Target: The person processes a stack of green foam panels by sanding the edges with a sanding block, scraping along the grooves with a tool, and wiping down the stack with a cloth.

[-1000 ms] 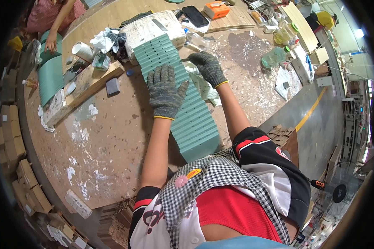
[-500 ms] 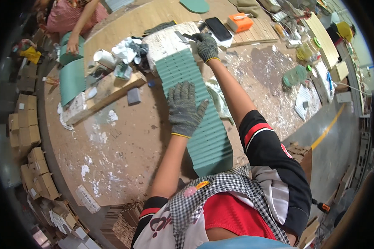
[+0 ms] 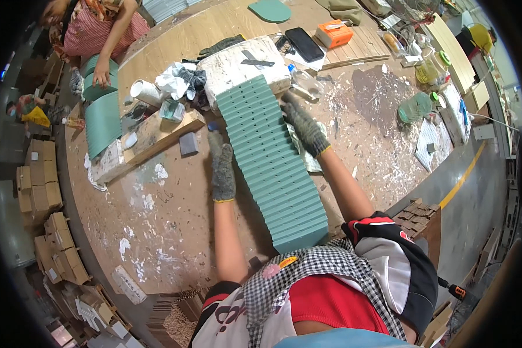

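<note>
A long green panel with stepped ridges and rows of small holes (image 3: 275, 168) lies tilted away from me, its near end close to my checked apron. Its far end rests against a white, paint-stained block (image 3: 229, 66). My left hand (image 3: 223, 171), in a grey knitted glove, is beside the panel's left edge, fingers stretched forward and nothing held. Along the right edge, near the far end, is my gloved right hand (image 3: 306, 126), fingers extended; whether it touches the edge is unclear. A flat metal scraper (image 3: 257, 61) lies on the white block.
Left of the panel are a grey sanding block (image 3: 188, 144), a wooden beam (image 3: 165, 132), a white cup (image 3: 145, 93) and crumpled cloths. A phone (image 3: 305, 44), orange tissue box (image 3: 334, 33) and green jar (image 3: 414, 108) stand right. Another person handles curved green pieces (image 3: 102, 124) at far left.
My right hand has let go of the scraper, now on the white block, and come back to the panel's right side. My left hand has slid off the panel's top to its left side.
</note>
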The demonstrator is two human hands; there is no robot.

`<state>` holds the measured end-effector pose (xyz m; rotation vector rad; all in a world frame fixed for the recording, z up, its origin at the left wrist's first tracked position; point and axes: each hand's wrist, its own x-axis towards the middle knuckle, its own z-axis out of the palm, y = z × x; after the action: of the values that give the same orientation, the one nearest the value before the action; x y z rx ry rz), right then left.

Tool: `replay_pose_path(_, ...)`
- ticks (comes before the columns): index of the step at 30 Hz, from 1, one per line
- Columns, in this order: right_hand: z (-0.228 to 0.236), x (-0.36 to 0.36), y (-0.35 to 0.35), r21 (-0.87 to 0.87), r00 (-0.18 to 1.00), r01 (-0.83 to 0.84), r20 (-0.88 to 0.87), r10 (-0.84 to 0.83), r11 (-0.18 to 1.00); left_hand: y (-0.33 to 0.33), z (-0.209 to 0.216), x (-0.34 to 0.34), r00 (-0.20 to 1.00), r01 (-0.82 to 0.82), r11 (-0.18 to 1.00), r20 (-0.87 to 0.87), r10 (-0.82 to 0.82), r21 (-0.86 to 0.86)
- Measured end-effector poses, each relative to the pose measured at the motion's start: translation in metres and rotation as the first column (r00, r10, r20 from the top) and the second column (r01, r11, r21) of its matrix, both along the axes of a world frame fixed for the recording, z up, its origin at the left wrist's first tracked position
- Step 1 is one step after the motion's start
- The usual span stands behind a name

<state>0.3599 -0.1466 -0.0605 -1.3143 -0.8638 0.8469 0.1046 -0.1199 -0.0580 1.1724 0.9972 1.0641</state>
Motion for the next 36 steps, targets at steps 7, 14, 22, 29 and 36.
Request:
replay_pose_path(7,-0.005,-0.016,-0.015,-0.321,0.987,-0.161,-0.062,0.149,0.933,0.003,-0.012,0.027,0.910,0.143,0.985,-0.404,-0.092,0.097)
replay_pose_path(14,0.026,-0.008,-0.057,-0.063,0.992,0.081,-0.095,-0.087,0.995,-0.043,0.019,-0.006,0.912,0.091,0.967,-0.411,0.015,0.236)
replay_pose_path(22,-0.003,0.006,-0.262,-0.054,0.706,0.489,0.610,-0.359,0.871,-0.220,-0.004,-0.136,0.714,0.045,0.948,-0.674,0.190,0.315)
replay_pose_path(29,-0.061,0.022,-0.388,-0.167,0.310,0.792,0.939,-0.151,0.588,-0.300,-0.006,-0.209,0.424,0.238,0.830,-0.823,0.378,0.504)
replay_pose_path(36,-0.095,0.010,-0.381,-0.079,0.184,0.876,0.967,-0.177,0.475,-0.307,-0.024,-0.221,0.282,0.338,0.821,-0.882,0.379,0.461)
